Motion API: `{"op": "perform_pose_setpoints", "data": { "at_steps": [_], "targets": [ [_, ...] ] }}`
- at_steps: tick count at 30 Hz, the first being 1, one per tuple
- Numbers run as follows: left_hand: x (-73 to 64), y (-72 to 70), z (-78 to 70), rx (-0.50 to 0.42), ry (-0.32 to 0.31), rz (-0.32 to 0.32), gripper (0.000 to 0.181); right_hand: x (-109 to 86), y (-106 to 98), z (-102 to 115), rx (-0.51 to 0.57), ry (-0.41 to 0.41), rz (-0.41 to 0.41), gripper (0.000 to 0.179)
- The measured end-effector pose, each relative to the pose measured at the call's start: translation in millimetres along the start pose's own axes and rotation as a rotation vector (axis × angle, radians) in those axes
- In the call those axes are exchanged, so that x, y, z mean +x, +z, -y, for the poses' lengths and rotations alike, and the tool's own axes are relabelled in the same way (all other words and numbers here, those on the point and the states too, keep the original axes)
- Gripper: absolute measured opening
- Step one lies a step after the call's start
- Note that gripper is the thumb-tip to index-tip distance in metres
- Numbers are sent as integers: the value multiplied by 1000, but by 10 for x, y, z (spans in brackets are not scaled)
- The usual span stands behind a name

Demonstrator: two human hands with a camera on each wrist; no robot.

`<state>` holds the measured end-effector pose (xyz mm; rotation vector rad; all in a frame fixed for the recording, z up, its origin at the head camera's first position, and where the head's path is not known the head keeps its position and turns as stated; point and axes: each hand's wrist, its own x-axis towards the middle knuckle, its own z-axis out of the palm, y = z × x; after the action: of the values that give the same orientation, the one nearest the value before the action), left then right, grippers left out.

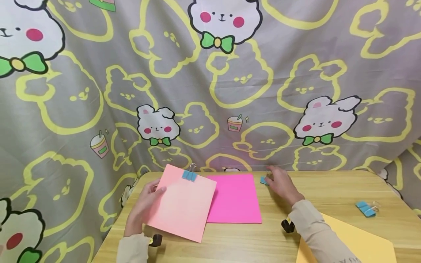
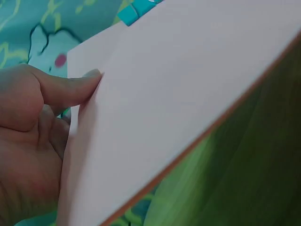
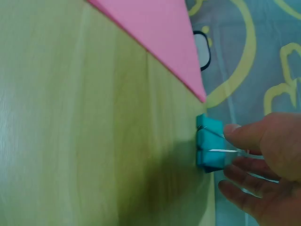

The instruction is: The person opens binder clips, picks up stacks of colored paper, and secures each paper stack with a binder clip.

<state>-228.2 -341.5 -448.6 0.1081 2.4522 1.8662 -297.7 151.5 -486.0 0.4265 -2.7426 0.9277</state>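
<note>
My left hand (image 1: 147, 201) holds a stack of light pink paper (image 1: 184, 208) by its left edge, raised and tilted over the table, with the thumb on the front face. A blue binder clip (image 1: 189, 175) is clamped on the stack's top edge, its wire handles pointing up. At the table's far edge, my right hand (image 1: 283, 185) has its thumb and fingers around the wire handles of a second blue binder clip (image 3: 210, 143). Between the hands lies a bright pink stack of paper (image 1: 235, 201), partly covered by the light pink one.
Yellow-orange paper (image 1: 361, 237) lies at the front right, partly under the right forearm. A third blue binder clip (image 1: 365, 209) lies on the wooden table (image 1: 236, 241) to the right. A patterned curtain (image 1: 250, 91) hangs right behind the table's far edge.
</note>
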Motion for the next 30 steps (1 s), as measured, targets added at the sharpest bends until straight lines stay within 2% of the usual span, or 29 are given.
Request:
{"op": "perform_pose_setpoints", "data": {
  "at_steps": [3,6,9,11,14,21,23,27,30],
  "targets": [
    [-32,-114,28,27,-44,-67,41,0,26,-53,-7,18,-15,39],
    [-89,-192,53,38,-144,-130,44,-8,43,-84,-10,35,-40,32],
    [-151,-239,93,20,-242,-164,48,-22,47,-101,-11,48,-68,23],
    [-175,-254,129,13,-268,-176,50,-32,39,-103,4,54,-83,18],
    [-185,-260,181,-2,-268,-185,48,-40,11,-90,43,60,-86,14],
    [-137,-209,299,50,-182,-206,37,-70,-129,-36,129,48,-1,10],
    [-134,-193,324,63,-181,-195,37,-102,-172,-23,133,41,14,12],
    [-129,-169,346,138,-149,-208,35,-189,-270,1,150,35,13,15],
    [-107,-161,349,232,-114,-236,30,-267,-368,26,154,36,-13,17]
  ]
}}
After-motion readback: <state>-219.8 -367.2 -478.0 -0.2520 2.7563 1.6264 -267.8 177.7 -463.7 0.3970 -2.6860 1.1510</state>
